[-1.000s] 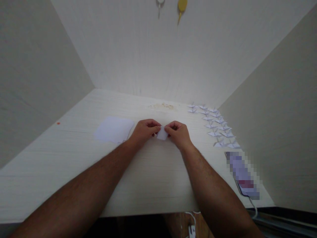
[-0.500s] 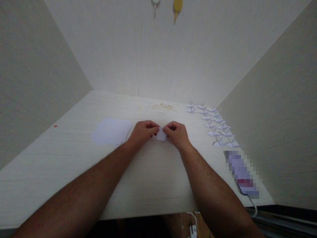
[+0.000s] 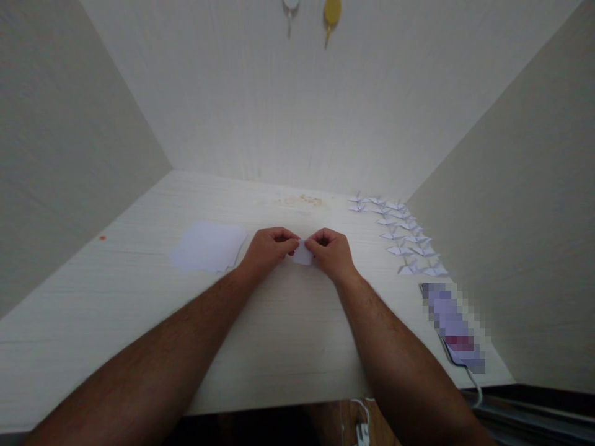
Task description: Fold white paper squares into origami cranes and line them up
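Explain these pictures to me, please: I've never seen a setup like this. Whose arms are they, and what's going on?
There is no machine here: these are a person's bare arms. The pictures come from one camera worn on that person's head, looking forward and down.

The left hand and right hand meet over a pale table, pinching a small piece of paper between their fingers.

To the left lies flat white paper. To the right sit rows of what look like folded paper birds. Nearer the person is a blurred-out object, probably a phone, with a white cable.
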Motion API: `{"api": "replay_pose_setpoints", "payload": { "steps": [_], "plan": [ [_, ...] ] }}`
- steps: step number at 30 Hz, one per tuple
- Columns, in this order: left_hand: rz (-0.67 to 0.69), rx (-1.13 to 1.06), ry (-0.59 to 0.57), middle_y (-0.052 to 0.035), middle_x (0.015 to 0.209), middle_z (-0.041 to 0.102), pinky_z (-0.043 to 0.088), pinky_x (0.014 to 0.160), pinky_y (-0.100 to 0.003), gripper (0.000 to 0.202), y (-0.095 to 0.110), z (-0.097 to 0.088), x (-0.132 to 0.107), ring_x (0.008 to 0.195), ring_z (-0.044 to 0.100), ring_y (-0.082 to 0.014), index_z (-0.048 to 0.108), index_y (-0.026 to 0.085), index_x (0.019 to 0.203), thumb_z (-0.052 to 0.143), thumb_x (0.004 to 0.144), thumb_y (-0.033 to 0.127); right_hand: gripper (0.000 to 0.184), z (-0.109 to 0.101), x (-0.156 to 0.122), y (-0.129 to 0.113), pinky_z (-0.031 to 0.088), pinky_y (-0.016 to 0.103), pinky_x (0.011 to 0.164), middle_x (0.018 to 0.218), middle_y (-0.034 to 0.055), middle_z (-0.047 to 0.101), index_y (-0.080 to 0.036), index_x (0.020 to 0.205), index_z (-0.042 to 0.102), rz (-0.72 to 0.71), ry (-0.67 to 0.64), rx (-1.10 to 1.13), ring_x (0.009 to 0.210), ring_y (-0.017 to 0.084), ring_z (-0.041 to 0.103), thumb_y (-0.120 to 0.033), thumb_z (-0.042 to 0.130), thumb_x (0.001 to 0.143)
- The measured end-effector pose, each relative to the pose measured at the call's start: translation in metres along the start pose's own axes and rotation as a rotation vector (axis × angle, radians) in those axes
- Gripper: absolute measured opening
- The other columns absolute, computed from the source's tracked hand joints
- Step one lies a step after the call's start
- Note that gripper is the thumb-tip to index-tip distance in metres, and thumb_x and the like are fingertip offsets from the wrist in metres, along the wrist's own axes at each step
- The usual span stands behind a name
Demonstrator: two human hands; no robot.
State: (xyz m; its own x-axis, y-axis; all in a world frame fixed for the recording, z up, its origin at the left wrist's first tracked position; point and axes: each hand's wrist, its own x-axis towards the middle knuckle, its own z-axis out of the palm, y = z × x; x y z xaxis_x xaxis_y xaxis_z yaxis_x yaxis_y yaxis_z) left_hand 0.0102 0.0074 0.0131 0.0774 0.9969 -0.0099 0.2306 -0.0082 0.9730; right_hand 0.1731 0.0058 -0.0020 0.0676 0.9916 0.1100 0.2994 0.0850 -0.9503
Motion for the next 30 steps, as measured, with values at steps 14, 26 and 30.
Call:
{"api": "replay_pose_setpoints", "payload": {
  "steps": [14,26,30],
  "plan": [
    [0.076,0.058,0.138,-0.0007,0.060,0.064,0.041,0.054,-0.024,0.013,0.0027,0.0039,-0.0023,0.056,0.054,-0.0128,0.069,0.016,0.065,0.068,0.069,0.029,0.024,0.0000,-0.0042,-0.0039,0.039,0.025,0.051,0.056,-0.0009,0.060,-0.019,0.062,0.062,-0.046,0.036,-0.120,0.053,0.012,0.051,-0.039,0.069,0.073],
    [0.082,-0.050,0.159,0.0009,0.062,0.062,0.040,0.055,-0.024,0.018,-0.0006,0.0088,-0.0033,0.055,0.050,-0.0109,0.067,0.017,0.071,0.066,0.074,0.034,0.028,0.0085,-0.0019,0.0032,0.037,0.023,0.049,0.059,-0.0044,0.056,-0.020,0.075,0.063,0.067,-0.004,0.273,0.051,0.009,0.047,-0.041,0.078,0.064],
    [0.075,-0.034,0.198,0.0009,0.063,0.062,0.040,0.055,-0.024,0.017,0.0008,0.0092,-0.0045,0.055,0.049,-0.0110,0.067,0.017,0.070,0.065,0.074,0.034,0.023,0.0080,-0.0027,0.0004,0.039,0.024,0.050,0.057,-0.0035,0.058,-0.020,0.068,0.063,0.059,0.055,0.287,0.052,0.010,0.049,-0.037,0.078,0.064]
  ]
}}
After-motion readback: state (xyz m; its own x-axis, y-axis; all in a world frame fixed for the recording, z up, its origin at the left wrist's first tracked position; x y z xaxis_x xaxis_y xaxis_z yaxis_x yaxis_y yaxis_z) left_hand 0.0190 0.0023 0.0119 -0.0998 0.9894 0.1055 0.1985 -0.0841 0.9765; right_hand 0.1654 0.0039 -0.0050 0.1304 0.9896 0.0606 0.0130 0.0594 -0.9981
